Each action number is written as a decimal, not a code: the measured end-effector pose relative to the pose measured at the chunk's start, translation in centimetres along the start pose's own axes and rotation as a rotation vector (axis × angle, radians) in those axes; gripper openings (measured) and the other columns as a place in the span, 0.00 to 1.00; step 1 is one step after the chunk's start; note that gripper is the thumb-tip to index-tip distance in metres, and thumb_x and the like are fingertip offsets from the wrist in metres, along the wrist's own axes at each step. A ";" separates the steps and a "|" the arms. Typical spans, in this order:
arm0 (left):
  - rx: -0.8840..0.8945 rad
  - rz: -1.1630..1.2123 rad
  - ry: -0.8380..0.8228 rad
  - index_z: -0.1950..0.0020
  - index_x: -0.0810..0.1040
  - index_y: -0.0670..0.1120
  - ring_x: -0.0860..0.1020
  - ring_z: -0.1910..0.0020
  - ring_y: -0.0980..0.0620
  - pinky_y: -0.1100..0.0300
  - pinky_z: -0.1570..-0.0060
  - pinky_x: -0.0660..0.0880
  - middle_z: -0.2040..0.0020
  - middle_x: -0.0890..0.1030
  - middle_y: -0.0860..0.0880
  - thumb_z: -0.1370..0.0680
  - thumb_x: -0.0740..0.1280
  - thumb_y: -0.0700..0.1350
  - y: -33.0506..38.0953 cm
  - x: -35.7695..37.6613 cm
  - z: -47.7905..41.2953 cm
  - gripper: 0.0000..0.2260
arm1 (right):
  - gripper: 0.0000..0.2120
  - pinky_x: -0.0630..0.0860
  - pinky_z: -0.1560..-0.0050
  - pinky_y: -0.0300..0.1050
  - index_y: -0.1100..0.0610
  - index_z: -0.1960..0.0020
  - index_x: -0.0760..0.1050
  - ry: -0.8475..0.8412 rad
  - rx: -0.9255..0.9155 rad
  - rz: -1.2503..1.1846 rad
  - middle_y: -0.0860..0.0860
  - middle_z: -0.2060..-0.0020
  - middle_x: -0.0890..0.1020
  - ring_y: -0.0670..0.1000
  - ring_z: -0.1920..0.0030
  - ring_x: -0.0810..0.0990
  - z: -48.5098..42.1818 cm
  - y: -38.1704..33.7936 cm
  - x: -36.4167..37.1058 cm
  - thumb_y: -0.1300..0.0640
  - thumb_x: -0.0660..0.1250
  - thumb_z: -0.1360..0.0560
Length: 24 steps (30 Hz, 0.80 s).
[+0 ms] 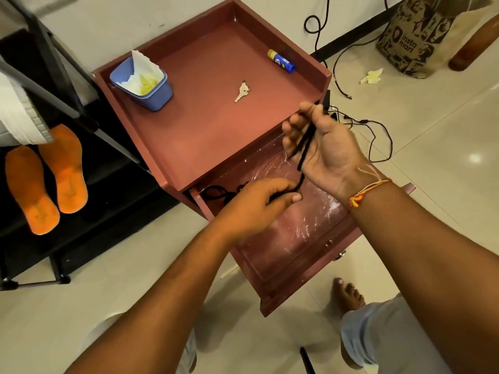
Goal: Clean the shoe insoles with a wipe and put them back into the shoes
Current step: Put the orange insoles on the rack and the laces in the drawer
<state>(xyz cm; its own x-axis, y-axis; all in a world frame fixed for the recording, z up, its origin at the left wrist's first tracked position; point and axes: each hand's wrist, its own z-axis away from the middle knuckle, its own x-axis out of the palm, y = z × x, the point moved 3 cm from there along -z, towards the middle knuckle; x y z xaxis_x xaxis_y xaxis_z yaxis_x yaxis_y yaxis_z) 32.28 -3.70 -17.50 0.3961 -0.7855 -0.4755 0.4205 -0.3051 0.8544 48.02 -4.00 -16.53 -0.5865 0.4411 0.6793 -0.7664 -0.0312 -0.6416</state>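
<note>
Two orange insoles (47,179) lie side by side on the black shoe rack (108,168) at the left, far from both hands. A black cord or shoelace (305,147) runs from my right hand (321,147), which holds it palm up with the fingers curled round it, down to my left hand (259,203), which pinches it over the open drawer (291,228). More of the cord lies coiled in the drawer. A blue tub (159,94) holding white wipes (140,68) stands on the red-brown side table (205,125). No shoes are in view.
On the table top lie a small key (242,91) and a blue and yellow glue stick (281,61). Black cables (359,122) trail on the tiled floor at right, near a printed bag (413,36) and a crumpled tissue (372,76). My bare foot (347,294) is beside the drawer.
</note>
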 end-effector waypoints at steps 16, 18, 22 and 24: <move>-0.139 0.212 0.244 0.50 0.79 0.45 0.70 0.66 0.50 0.50 0.66 0.70 0.65 0.73 0.44 0.17 0.63 0.55 -2.3 -1.5 -0.6 0.14 | 0.23 0.55 0.74 0.34 0.54 0.61 0.71 -0.447 0.451 -0.132 0.45 0.78 0.69 0.41 0.79 0.63 1.8 0.9 2.1 0.39 0.51 0.17; -0.122 0.099 0.115 0.50 0.82 0.51 0.71 0.66 0.52 0.47 0.64 0.72 0.68 0.73 0.55 0.18 0.65 0.53 -2.1 -0.6 -0.5 0.09 | 0.19 0.61 0.69 0.35 0.53 0.57 0.72 -0.262 0.259 -0.292 0.45 0.72 0.72 0.43 0.73 0.69 0.6 0.3 1.3 0.43 0.53 0.16; -0.036 0.087 0.017 0.49 0.83 0.50 0.72 0.66 0.58 0.54 0.63 0.73 0.67 0.76 0.56 0.19 0.67 0.50 -0.5 -0.3 -0.2 0.06 | 0.16 0.73 0.62 0.42 0.54 0.53 0.76 0.072 -0.005 0.145 0.48 0.66 0.76 0.47 0.66 0.74 -0.6 0.4 -1.2 0.47 0.55 0.16; 0.021 0.146 0.097 0.51 0.82 0.52 0.73 0.65 0.61 0.59 0.60 0.71 0.65 0.77 0.58 0.19 0.67 0.47 0.2 -1.2 -0.1 0.04 | 0.16 0.75 0.59 0.47 0.55 0.54 0.76 0.129 -0.097 0.744 0.49 0.66 0.77 0.48 0.64 0.76 -0.8 0.9 -1.4 0.47 0.56 0.16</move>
<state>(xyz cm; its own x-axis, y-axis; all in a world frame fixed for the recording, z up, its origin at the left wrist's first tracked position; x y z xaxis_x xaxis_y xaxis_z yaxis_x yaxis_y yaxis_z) 32.00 -2.74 -16.75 0.5289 -0.7672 -0.3628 0.3359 -0.2033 0.9197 48.39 -3.97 -18.35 -0.8999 0.4359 0.0118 -0.1505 -0.2850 -0.9466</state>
